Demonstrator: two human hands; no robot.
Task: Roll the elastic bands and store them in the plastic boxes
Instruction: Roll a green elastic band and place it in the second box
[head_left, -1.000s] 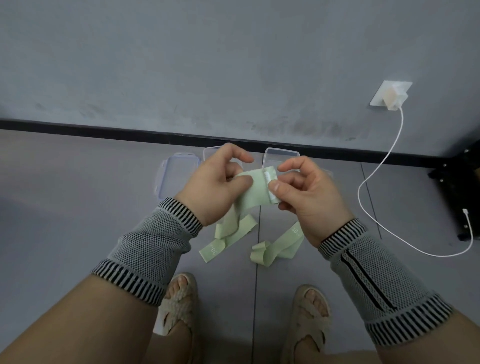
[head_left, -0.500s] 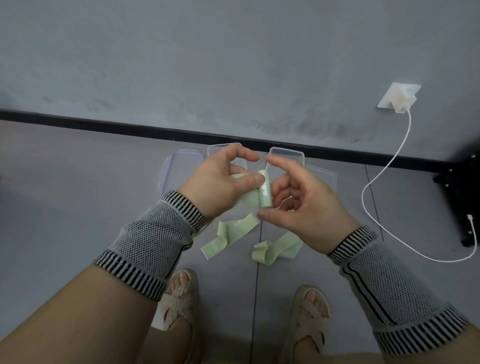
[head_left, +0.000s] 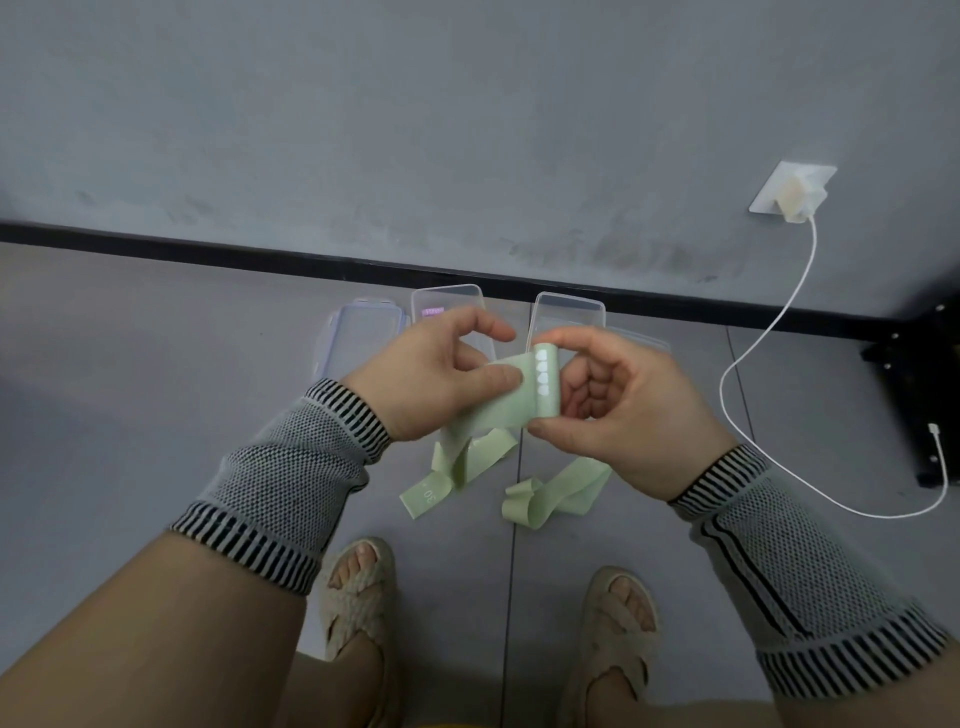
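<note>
Both hands meet at centre: left hand (head_left: 431, 379) pinches the green elastic band (head_left: 511, 400) with its thumb on top; right hand (head_left: 618, 410), at 3 o'clock of it, holds the band's rolled end between thumb and forefinger. The loose tail, hanging toward 6 o'clock, reads "30"; plastic boxes (head_left: 571, 314) lie at 12 o'clock.

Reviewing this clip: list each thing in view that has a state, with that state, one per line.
left hand: holds the flat stretch of the band
right hand: pinches the rolled end
green elastic band: partly rolled, tail hanging to the floor
second green band: unrolled, on the floor
two plastic boxes: open, on the floor
lid: off, beside the boxes
charger cable: plugged in, free end loose
</note>
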